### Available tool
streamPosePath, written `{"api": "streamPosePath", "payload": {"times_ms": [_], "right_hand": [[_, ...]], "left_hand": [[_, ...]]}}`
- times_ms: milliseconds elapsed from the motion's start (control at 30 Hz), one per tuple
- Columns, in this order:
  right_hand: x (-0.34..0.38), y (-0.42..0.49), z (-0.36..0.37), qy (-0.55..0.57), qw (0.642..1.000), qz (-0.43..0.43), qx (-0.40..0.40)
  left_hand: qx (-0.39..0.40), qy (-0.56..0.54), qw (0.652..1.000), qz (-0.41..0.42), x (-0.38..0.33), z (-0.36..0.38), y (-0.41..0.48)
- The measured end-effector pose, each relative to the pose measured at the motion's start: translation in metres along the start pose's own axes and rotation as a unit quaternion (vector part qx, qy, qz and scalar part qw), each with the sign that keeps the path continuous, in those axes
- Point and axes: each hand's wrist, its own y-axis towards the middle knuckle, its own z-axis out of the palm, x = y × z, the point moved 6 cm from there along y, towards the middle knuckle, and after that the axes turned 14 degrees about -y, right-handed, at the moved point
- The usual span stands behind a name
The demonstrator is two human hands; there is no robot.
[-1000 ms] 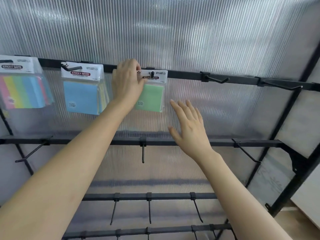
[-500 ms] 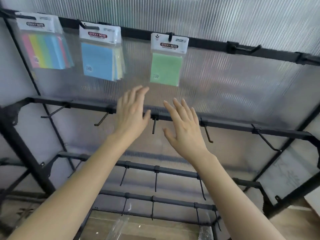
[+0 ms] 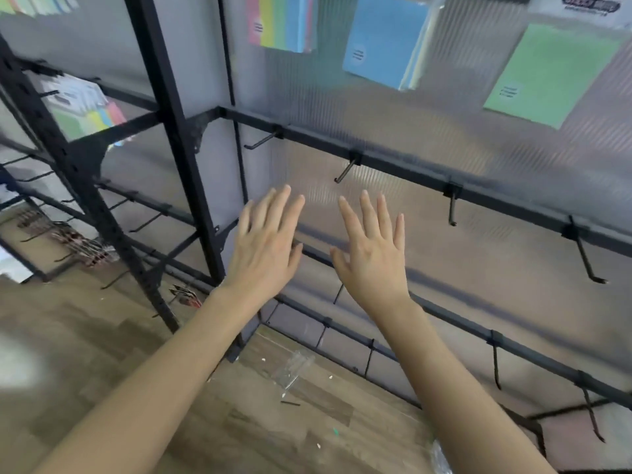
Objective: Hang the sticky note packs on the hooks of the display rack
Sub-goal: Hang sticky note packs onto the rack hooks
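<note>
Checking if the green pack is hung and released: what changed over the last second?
The left hand let go of the green pack and dropped from the top row; it now hovers open before the lower rail. The right hand stayed open and empty beside it. The green pack, blue pack and multicolour pack remain hanging.

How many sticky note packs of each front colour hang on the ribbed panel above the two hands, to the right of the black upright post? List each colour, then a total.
multicolour pack: 1
blue pack: 1
green pack: 1
Total: 3
</note>
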Motion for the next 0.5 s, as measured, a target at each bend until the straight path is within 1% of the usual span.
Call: {"api": "streamPosePath", "payload": {"times_ms": [200,500], "right_hand": [[0.104,0.01,0.02,0.023,0.998,-0.043,0.044],[0.268,0.015,0.038,0.089,0.991,-0.096,0.037]], "left_hand": [[0.012,0.03,0.998,-0.05,0.093,-0.035,-0.047],[0.037,0.043,0.991,-0.124,0.231,-0.09,-0.12]]}}
